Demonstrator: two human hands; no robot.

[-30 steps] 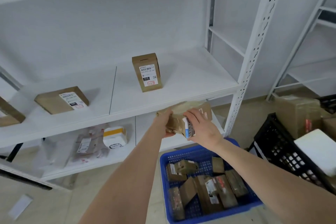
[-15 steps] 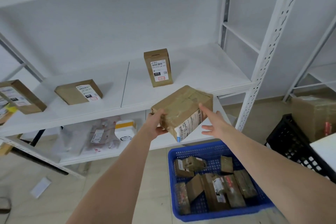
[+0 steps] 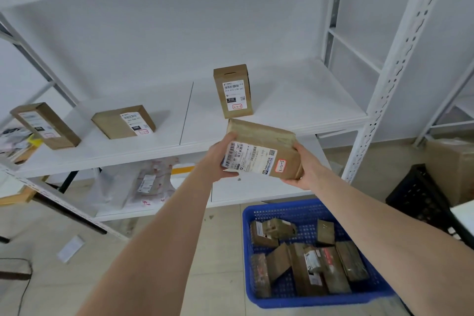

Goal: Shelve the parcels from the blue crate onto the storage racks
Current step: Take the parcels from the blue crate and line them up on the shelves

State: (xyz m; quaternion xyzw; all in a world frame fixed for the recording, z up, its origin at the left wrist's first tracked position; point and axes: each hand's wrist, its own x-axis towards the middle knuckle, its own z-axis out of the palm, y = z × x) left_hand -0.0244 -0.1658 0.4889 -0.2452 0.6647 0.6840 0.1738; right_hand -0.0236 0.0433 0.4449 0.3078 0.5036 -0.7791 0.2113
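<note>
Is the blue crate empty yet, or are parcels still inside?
Not empty: the blue crate holds several brown parcels, lying jumbled on its perforated floor.

The shelf (image 3: 295, 100) lies open right of the upright box (image 3: 232, 91); a flat box (image 3: 123, 122) sits left

The one head-worn camera looked forward and down, close on the white rack (image 3: 295, 100) and blue crate (image 3: 320, 301).
</note>
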